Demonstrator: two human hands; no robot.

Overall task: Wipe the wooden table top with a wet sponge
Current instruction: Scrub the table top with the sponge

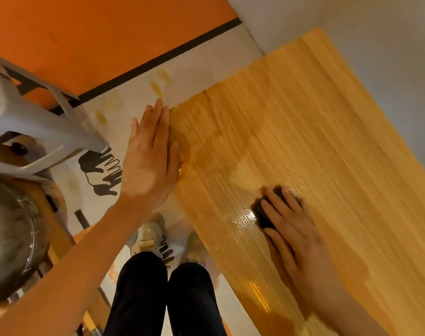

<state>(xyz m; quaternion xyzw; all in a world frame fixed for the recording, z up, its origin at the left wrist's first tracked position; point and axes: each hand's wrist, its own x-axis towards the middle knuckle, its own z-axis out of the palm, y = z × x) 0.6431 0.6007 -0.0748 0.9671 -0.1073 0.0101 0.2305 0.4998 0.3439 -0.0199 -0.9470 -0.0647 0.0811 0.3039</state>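
My right hand (291,229) presses a dark sponge (264,212) flat onto the wooden table (327,132), fingers straight over it, not curled round it, so there is no real grip. The sponge lies near the table's near edge (wet sheen shows beside it). My left hand (150,156) lies open, fingers straight, palm flat along the table's left edge. A steel bowl (10,241) sits far left.

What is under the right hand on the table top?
A dark sponge lies under the right hand, pressed flat on the wet, glossy wooden table top. Only its edges show between and beside the fingers; the rest is covered.
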